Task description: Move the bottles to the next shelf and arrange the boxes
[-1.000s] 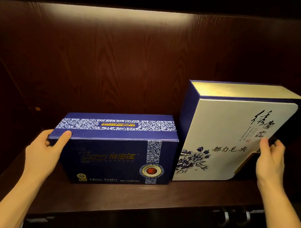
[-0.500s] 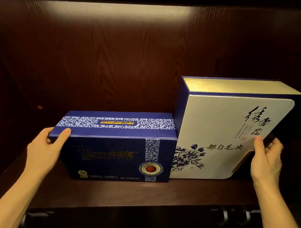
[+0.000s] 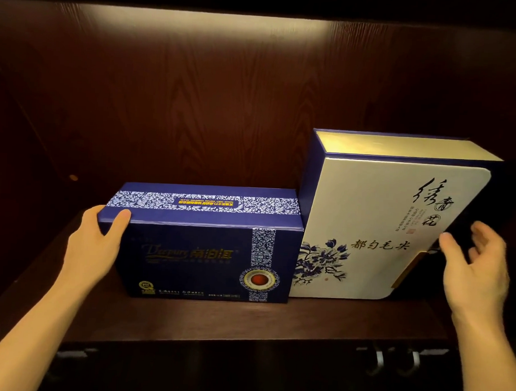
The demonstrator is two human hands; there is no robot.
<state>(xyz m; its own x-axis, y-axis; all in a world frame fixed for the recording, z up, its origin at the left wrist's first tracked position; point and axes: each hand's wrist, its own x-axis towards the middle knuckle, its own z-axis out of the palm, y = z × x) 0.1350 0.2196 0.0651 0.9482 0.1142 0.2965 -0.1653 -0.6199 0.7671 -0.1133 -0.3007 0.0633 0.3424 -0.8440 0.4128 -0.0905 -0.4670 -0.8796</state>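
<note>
Head cam: both boxes sit on the shelf; no bottles in view. The dark blue box lies left of middle, close to the front edge, long axis L-R along that edge, printed face toward me. Left grip holds its left end, wrapped over the top front corner. The white box stands taller toward the right end, lower left corner touching the blue box's right end, face toward me, top leaning a bit right (maybe lens). Right grip is wide and spread, just beside the white box's right edge; contact I can't tell. My read: the white box lies directly left of the right grip, so a squaring push would go leftward.
</note>
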